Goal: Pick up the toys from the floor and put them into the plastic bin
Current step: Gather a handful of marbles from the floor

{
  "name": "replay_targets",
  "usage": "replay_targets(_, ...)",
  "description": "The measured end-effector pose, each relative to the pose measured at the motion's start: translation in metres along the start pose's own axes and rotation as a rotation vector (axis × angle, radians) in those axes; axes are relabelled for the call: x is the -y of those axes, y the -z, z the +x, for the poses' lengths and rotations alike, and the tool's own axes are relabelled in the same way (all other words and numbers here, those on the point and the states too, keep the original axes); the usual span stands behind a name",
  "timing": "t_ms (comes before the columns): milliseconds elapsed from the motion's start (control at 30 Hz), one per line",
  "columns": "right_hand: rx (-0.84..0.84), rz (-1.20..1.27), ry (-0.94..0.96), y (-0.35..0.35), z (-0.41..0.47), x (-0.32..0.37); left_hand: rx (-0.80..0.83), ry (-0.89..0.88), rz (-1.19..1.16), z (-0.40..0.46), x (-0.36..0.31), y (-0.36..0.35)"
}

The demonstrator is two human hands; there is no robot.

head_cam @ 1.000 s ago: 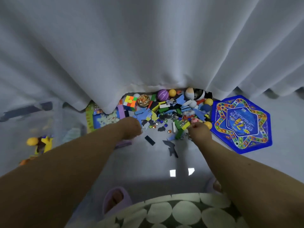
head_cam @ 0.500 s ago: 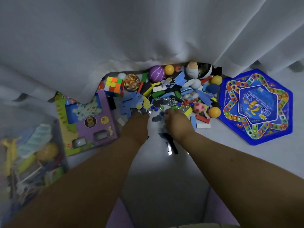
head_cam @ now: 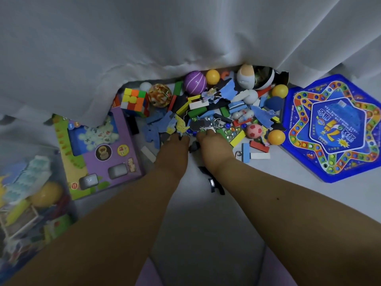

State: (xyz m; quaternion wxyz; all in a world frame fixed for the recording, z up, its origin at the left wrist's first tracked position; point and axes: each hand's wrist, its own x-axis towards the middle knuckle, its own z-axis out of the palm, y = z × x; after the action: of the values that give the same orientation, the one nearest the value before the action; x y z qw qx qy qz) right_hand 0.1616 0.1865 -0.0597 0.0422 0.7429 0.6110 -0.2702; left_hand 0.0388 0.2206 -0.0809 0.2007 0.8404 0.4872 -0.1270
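Pale grey floor runs up to a white curtain whose hem drapes over the far edge of a heap of toys; two hands reach into the near side of that heap, side by side and almost touching; the left hand lies knuckles-up with its fingertips among blue puzzle pieces and marbles, the right hand likewise with fingertips at the marbles and a metal ring; the fingers curl under and out of sight, so I cannot tell whether either hand grips anything; beyond the hands lie one colour cube, one mottled orange ball, one purple striped ball, three yellow balls, one pink-and-white ball, and many coloured wooden blocks too jumbled to count; to the right, just beside the heap, lies one blue star-shaped game board; to the left lies one purple toy box, partly under the curtain; at the far left edge, well apart from the hands, stands the clear plastic bin, already holding toys, among them a yellow ball.
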Motion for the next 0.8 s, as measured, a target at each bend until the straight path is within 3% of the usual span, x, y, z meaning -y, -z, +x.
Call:
replay_targets(100, -0.044, 0.12, -0.035, -0.004, 0.003, -0.004, -0.047, 0.028, -0.138, -0.002, 0.004, -0.002)
replay_targets(200, -0.155, 0.398, -0.089, -0.011, -0.003, -0.01, -0.089, 0.079, -0.417, -0.009, 0.009, -0.006)
replay_targets(367, -0.347, 0.876, -0.158, -0.006, -0.024, -0.006, 0.04, 0.596, -1.601, -0.028, -0.003, 0.008)
replay_targets(433, -0.382, 0.943, -0.091, -0.001, -0.035, 0.007, 0.136, 0.68, -1.89, -0.035, -0.005, 0.013)
replay_targets(567, -0.345, 0.799, 0.151, -0.002, -0.051, 0.032, 0.318, 0.697, -2.31, -0.04, -0.007, 0.02)
replay_targets(633, -0.363, 0.764, 0.203, -0.004, -0.052, 0.034, 0.34, 0.713, -2.382, -0.038, -0.009, 0.02)
replay_targets(700, -0.423, 0.782, 0.167, -0.003, -0.049, 0.03, 0.312, 0.78, -2.31, -0.034, -0.01, 0.019)
replay_targets(800, -0.433, 0.754, 0.028, -0.002, -0.038, 0.017, 0.157, 0.888, -1.894, -0.025, -0.01, 0.014)
